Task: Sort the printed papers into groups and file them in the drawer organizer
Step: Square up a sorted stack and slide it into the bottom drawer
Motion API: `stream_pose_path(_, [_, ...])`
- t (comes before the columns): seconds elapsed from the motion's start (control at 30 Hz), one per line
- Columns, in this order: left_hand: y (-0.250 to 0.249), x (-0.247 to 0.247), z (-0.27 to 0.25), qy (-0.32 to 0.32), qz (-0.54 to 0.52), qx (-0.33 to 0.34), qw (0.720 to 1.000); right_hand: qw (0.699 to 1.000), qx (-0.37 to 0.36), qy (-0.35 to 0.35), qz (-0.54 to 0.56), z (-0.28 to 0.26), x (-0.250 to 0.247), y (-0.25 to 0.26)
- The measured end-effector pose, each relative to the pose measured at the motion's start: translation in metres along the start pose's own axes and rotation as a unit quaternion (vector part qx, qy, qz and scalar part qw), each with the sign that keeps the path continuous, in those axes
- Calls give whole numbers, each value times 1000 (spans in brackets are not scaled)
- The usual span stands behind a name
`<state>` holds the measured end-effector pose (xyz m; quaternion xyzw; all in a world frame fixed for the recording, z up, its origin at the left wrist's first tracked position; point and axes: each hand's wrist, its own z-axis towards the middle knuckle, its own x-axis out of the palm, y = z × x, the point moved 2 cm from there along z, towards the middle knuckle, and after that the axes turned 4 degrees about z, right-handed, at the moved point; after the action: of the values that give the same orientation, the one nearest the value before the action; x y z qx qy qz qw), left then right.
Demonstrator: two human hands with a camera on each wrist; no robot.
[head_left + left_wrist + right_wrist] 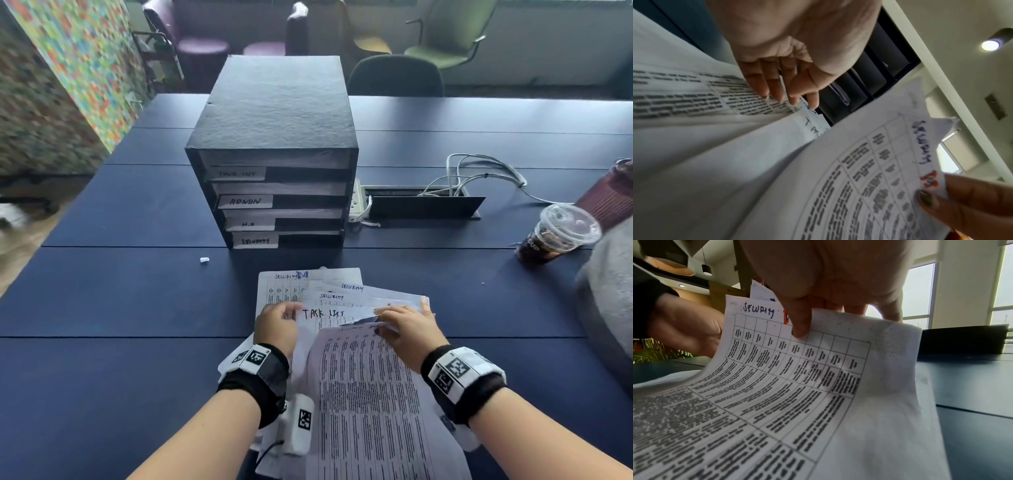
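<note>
Handwritten headings "SECURITY" and "TASK LIST" top the fanned papers (329, 301) on the dark blue table (137, 301), just in front of the drawer organizer (274, 150), whose tabs read "ADMIN" and "SECURITY"; the other two tabs are too faint to read. Printed table text is blurred. Right hand (407, 325) pinches a lifted "SECURITY" sheet (797, 369); left hand (275, 325) curls around the pile's left edge.

Left hand (275, 323): bare forearm; black fabric wristband (255, 383) behind the hand, bearing white square-code tags; white camera module (298, 428) under the wrist with black cable.
Right hand (409, 325): bare forearm; matching black wristband (464, 383), white coded tags; dark-polished thumbnail (926, 198).
</note>
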<state>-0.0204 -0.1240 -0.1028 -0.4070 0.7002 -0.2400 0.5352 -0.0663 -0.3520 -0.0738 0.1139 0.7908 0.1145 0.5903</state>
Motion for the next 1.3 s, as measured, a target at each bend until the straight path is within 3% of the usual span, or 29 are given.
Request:
stream_pose_path(0.1, [4, 0, 4, 28, -22, -2, 999, 1000, -8, 5, 16, 0, 2, 4])
stream_pose_path(0.23, [-5, 0, -2, 15, -69, 32, 997, 999, -24, -9, 40, 1, 4, 10])
stream_pose_path(0.4, [-9, 8, -6, 148, -174, -16, 973, 997, -34, -13, 62, 5, 1, 14])
stream_pose_path(0.63, [-10, 7, 9, 72, 14, 23, 997, 996, -52, -40, 52, 5, 4, 18])
stream_pose_path(0.8, [-9, 10, 14, 70, 17, -17, 997, 997, -42, -33, 47, 1, 5, 18])
stream_pose_path(0.97, [-11, 12, 18, 64, 46, -15, 997, 998, -32, -31, 47, 0, 5, 18])
stream_pose_path(1.1, [-15, 7, 16, 40, -21, -6, 999, 998, -26, -33, 54, -1, 5, 17])
stream_pose_path(1.3, [-18, 13, 0, 148, -21, 30, 988, 998, -21, -33, 39, 1, 2, 19])
